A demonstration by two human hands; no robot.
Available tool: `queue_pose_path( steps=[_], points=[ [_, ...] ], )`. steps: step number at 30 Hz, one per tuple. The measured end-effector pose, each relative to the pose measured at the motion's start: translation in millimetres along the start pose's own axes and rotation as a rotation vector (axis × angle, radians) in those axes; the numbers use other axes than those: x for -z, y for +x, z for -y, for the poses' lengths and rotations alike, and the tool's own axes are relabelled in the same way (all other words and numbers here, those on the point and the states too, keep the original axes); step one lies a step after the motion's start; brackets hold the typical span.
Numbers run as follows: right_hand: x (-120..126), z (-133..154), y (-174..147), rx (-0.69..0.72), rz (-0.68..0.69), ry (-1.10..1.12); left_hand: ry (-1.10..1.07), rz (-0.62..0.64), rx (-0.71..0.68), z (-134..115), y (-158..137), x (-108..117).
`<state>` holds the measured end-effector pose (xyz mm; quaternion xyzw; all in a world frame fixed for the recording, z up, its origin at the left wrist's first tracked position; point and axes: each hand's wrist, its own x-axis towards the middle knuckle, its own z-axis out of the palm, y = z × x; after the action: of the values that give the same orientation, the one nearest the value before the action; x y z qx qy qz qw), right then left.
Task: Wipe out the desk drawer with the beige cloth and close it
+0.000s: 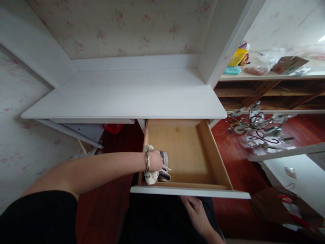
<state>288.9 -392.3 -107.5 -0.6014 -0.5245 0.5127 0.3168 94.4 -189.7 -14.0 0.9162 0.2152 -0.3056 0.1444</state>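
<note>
My left hand [155, 161] is closed around a bunched cream and dark grey cloth [151, 178] inside the drawer [223, 169]. It presses the cloth into the front left corner, against the light wood bottom. Loose ends of the fabric stick out past my fingers. A bracelet [148, 162] circles that wrist. The drawer is pulled out from a white desk [142, 95]. Below its white front panel, my right hand [196, 211] grips at the lower edge, with its fingertips hidden behind the panel.
A chandelier [266, 130] lies on the red wood floor at the right. Behind it stands a shelf unit [254, 88] bearing plastic bags and a yellow container [238, 57]. An open cardboard box [269, 206] sits at lower right. Something red [113, 128] is under the desk.
</note>
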Motion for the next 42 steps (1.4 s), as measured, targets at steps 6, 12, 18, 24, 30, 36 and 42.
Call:
queue_pose_path(
  steps=[6,12,18,24,30,36,42],
  points=[
    [0,5,-1,-0.001,0.012,0.015,0.067,-0.209,0.166,51,14,23],
    [-1,2,-1,-0.016,-0.001,0.002,0.108,-0.372,0.215,112,6,50],
    [-2,-5,1,-0.025,0.006,0.004,0.199,-0.545,0.085,95,-31,53],
    [-1,-7,3,-0.027,-0.019,0.001,0.157,-0.610,0.232,40,-86,37],
    [-2,-10,3,-0.034,-0.027,-0.003,-0.007,-0.485,0.307,20,-87,-13],
    [-4,-13,1,-0.041,-0.015,-0.017,0.014,-0.658,0.459,56,-62,-5],
    [-5,-8,1,-0.023,-0.035,-0.013,-0.035,-0.788,0.435,90,-31,-2]
  ],
)
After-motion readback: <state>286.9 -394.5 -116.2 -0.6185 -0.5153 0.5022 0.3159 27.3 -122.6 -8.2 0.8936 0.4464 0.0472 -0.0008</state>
